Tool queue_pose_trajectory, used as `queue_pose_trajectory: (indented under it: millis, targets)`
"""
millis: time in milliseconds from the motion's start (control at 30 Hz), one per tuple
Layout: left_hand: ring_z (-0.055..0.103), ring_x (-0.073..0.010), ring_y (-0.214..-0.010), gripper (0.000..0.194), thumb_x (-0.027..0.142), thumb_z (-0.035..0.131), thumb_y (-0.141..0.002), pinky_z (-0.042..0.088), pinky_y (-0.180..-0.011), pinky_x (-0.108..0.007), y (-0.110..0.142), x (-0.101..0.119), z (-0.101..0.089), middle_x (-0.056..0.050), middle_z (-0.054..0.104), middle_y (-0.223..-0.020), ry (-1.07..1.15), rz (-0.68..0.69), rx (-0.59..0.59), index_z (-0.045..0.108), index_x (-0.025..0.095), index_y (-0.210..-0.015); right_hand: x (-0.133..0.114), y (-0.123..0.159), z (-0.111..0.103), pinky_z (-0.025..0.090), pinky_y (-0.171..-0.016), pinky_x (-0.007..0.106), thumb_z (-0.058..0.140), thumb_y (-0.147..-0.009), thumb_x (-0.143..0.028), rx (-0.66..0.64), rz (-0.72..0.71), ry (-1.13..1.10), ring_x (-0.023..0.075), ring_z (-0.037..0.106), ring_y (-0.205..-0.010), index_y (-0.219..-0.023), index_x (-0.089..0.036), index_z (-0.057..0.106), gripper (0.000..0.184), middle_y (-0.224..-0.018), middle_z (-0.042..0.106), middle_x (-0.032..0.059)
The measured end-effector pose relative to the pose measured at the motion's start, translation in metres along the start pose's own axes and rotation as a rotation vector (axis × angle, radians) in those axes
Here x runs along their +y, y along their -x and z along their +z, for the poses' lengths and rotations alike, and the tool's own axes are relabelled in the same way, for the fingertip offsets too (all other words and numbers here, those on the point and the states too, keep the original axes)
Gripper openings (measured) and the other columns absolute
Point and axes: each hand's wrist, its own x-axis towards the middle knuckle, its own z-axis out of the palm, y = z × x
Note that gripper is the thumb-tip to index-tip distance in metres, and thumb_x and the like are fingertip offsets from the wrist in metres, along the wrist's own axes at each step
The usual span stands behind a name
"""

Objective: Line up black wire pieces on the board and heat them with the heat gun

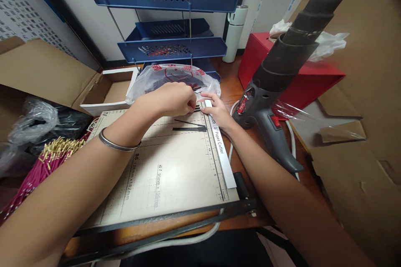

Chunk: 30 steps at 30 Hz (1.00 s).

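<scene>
A cream paper cutter board (181,175) with printed grid lines lies before me, its white "Paper Cutter" strip (221,150) along the right side. My left hand (177,98) is closed near the board's far edge, its fingertips pinching thin black strips (197,109). Opposite it, my right hand (219,112) has its fingers apart, the thumb at the other ends of those strips and the palm side over the white strip. Several more thin black strips (189,129) lie on the board nearer me, their right ends at the ruler scale.
A plastic bag (175,76) lies behind my hands, below a blue tiered rack (175,48). To the right stand a grey heat gun (272,79) and a red box (260,46). Magenta cords with gold tips (59,154) and an open white-edged box (115,87) are left.
</scene>
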Motion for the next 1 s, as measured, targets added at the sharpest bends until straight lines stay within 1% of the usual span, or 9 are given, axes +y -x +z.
queue_pose_trajectory:
  millis: [133, 267, 467, 600, 767, 900, 1000]
  targets:
    - [0.071, -0.0217, -0.081, 0.025, 0.024, 0.061, -0.089, 0.043, -0.074, -0.031, -0.0003, 0.0001, -0.0003, -0.003, 0.081, -0.092, -0.001, -0.006, -0.007, 0.085, 0.026, -0.096, -0.0009, 0.0006, 0.0002, 0.048, -0.092, 0.039, 0.071, -0.053, -0.028, -0.004, -0.004, -0.006, 0.023, 0.058, -0.099, -0.112, -0.027, 0.059, 0.06, -0.112, 0.064, 0.0038]
    - [0.07, -0.0206, -0.081, 0.025, 0.024, 0.061, -0.089, 0.04, -0.07, -0.03, -0.0008, 0.0, -0.001, -0.003, 0.082, -0.094, -0.003, -0.006, -0.017, 0.085, 0.027, -0.097, -0.0021, 0.0006, 0.0012, 0.047, -0.097, 0.04, 0.071, -0.054, -0.026, 0.005, 0.012, -0.007, 0.0227, 0.058, -0.1, -0.11, -0.026, 0.06, 0.056, -0.112, 0.065, 0.0031]
    - [0.07, -0.0203, -0.083, 0.027, 0.025, 0.062, -0.091, 0.043, -0.073, -0.03, -0.0004, 0.0, -0.0018, -0.003, 0.083, -0.101, -0.011, -0.008, -0.035, 0.085, 0.028, -0.103, -0.0011, -0.0001, 0.0008, 0.047, -0.102, 0.041, 0.071, -0.056, -0.023, 0.015, 0.005, 0.007, 0.0242, 0.06, -0.107, -0.109, -0.026, 0.062, 0.053, -0.113, 0.068, 0.0024]
    - [0.07, -0.0195, -0.084, 0.027, 0.026, 0.061, -0.092, 0.044, -0.074, -0.029, -0.0006, -0.0007, -0.001, -0.002, 0.083, -0.1, -0.007, -0.004, -0.029, 0.085, 0.028, -0.103, -0.0014, -0.0005, 0.0011, 0.047, -0.102, 0.041, 0.069, -0.056, -0.022, 0.024, 0.014, 0.002, 0.024, 0.061, -0.104, -0.109, -0.026, 0.062, 0.054, -0.11, 0.069, 0.0014]
    - [0.071, -0.0204, -0.086, 0.026, 0.025, 0.061, -0.091, 0.045, -0.076, -0.03, -0.0001, 0.0015, -0.0026, -0.002, 0.083, -0.101, -0.005, -0.019, -0.032, 0.085, 0.028, -0.103, -0.003, -0.0008, 0.0026, 0.046, -0.102, 0.04, 0.068, -0.052, -0.022, 0.029, 0.017, -0.008, 0.024, 0.06, -0.104, -0.108, -0.025, 0.061, 0.057, -0.11, 0.068, 0.0025]
    - [0.07, -0.0192, -0.082, 0.026, 0.023, 0.061, -0.091, 0.045, -0.076, -0.029, 0.0012, 0.0037, -0.0046, -0.003, 0.083, -0.099, 0.007, -0.023, -0.031, 0.085, 0.027, -0.101, -0.003, -0.0011, 0.0021, 0.046, -0.104, 0.041, 0.068, -0.053, -0.022, 0.024, 0.003, 0.021, 0.0246, 0.06, -0.107, -0.107, -0.026, 0.061, 0.055, -0.112, 0.067, 0.0028]
    - [0.07, -0.0193, -0.081, 0.026, 0.025, 0.062, -0.091, 0.046, -0.077, -0.029, 0.0007, 0.0027, -0.0037, -0.004, 0.082, -0.096, 0.011, -0.016, -0.026, 0.085, 0.027, -0.101, -0.0025, -0.0015, 0.0011, 0.047, -0.105, 0.042, 0.068, -0.053, -0.022, 0.02, 0.003, 0.028, 0.0249, 0.061, -0.108, -0.108, -0.025, 0.061, 0.055, -0.113, 0.067, 0.0039]
